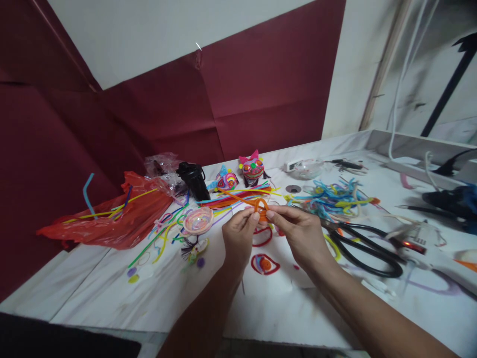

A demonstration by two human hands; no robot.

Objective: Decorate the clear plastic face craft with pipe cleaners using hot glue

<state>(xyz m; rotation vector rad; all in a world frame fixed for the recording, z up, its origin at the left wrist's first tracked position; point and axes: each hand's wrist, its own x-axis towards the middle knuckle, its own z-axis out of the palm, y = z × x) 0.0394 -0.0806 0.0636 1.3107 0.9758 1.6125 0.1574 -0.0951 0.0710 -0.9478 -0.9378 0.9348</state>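
Observation:
An orange pipe cleaner is bent into a small loop between my hands, its straight end pointing up and left. My left hand pinches the loop from the left, and my right hand pinches it from the right, fingertips nearly meeting. Below them on the white table lies a red-outlined eye shape with an orange centre. Another red outline shows just under the fingers, partly covered by them.
Black-handled scissors and a glue gun lie at right, near tangled pipe cleaners. At left are a red plastic bag and a round coiled piece. Behind stand a black bottle and a colourful cat-like head.

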